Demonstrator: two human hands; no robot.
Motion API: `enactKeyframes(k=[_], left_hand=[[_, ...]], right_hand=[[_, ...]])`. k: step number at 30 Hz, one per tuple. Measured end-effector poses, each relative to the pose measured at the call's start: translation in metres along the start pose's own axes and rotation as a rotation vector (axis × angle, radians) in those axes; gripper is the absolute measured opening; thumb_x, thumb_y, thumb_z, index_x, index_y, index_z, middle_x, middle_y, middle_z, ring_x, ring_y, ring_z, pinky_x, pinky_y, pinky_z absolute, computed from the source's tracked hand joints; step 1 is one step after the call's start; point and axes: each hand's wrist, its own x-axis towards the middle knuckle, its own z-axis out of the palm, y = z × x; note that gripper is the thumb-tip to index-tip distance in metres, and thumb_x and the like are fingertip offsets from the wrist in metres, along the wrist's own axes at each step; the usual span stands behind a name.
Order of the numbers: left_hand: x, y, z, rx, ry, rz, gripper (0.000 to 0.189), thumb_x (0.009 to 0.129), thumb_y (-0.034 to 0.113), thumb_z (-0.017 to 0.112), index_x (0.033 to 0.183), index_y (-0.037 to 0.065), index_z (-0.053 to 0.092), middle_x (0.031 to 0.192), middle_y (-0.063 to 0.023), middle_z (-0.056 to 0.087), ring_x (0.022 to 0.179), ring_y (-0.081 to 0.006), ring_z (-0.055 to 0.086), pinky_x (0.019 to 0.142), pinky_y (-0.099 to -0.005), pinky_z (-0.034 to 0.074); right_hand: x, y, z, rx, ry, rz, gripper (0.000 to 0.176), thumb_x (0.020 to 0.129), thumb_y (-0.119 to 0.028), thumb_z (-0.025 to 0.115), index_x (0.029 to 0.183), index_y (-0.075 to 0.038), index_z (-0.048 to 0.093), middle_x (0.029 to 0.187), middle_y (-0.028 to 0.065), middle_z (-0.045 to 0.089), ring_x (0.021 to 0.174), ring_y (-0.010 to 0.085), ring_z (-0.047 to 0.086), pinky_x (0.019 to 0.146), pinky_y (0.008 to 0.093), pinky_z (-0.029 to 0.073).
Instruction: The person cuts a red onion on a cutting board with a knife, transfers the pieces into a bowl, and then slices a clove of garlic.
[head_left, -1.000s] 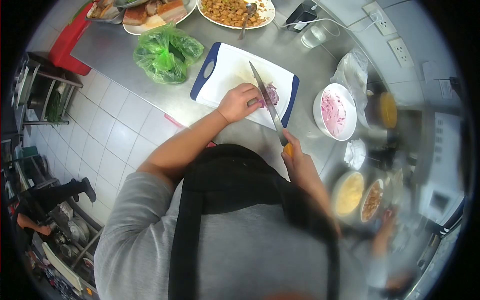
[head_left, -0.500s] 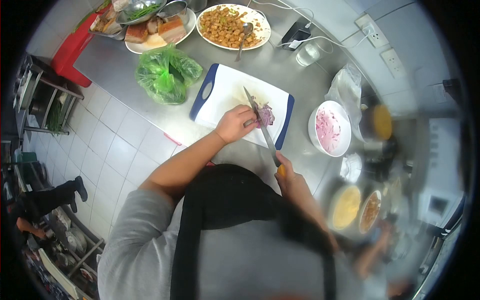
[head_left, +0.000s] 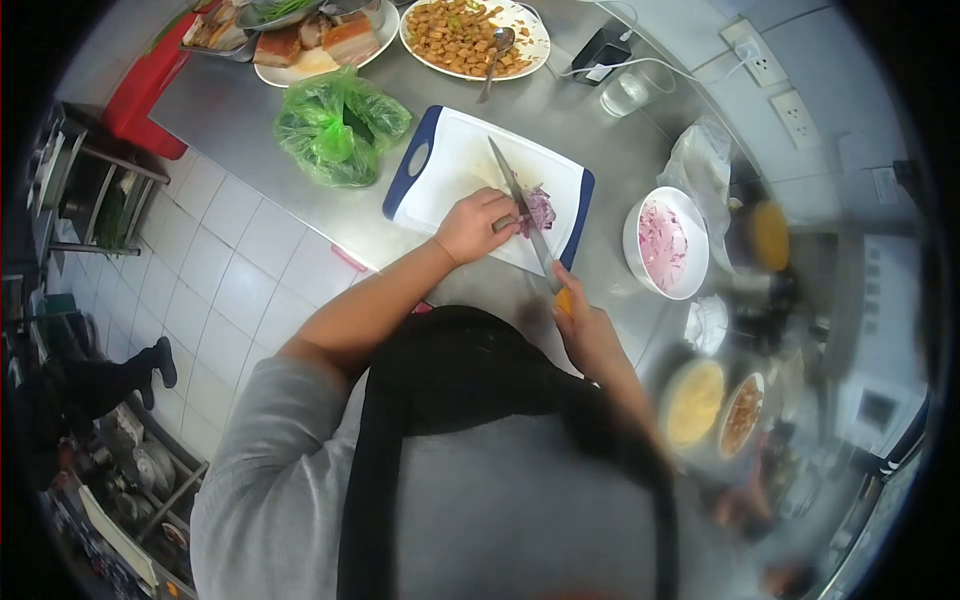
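A white cutting board with a blue rim [head_left: 447,157] lies on the steel counter. On it sits a small pile of purple onion [head_left: 541,208]. My left hand [head_left: 473,226] presses fingertips down on the onion piece. My right hand [head_left: 583,328] grips the orange handle of a long knife [head_left: 522,211], whose blade lies across the board right beside my left fingers and against the onion.
A white bowl of sliced purple onion [head_left: 667,243] stands right of the board. A green plastic bag [head_left: 341,125] lies left of it. Plates of food [head_left: 475,35], a glass [head_left: 628,93], wall sockets and bowls [head_left: 695,402] ring the counter. Tiled floor lies to the left.
The knife has kept working through the onion with small shifts of blade and right hand. My left hand stays on the onion. The view has wobbled slightly.
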Motion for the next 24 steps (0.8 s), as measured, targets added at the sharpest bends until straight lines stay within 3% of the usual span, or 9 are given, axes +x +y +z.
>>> enactKeyframes(k=[17, 24], left_hand=[[0.001, -0.004, 0.002, 0.039, 0.016, 0.041, 0.013, 0.072, 0.01, 0.074, 0.081, 0.009, 0.064, 0.084, -0.0063, 0.063, 0.082, -0.0266, 0.062, 0.071, -0.0367, 0.053], [0.001, -0.005, 0.003, 0.026, 0.031, 0.044, 0.011, 0.073, 0.01, 0.073, 0.079, 0.009, 0.064, 0.082, -0.0059, 0.063, 0.081, -0.0264, 0.062, 0.071, -0.0367, 0.053]], right_hand=[[-0.021, 0.009, 0.007, 0.028, 0.036, -0.031, 0.062, 0.096, -0.015, 0.054, 0.149, -0.023, 0.023, 0.086, 0.0297, 0.064, 0.083, 0.0505, 0.061, 0.071, 0.056, 0.046], [-0.018, 0.003, 0.004, -0.001, 0.045, -0.049, 0.06, 0.096, -0.015, 0.053, 0.148, -0.018, 0.024, 0.084, 0.0295, 0.064, 0.08, 0.0503, 0.061, 0.07, 0.0566, 0.046]])
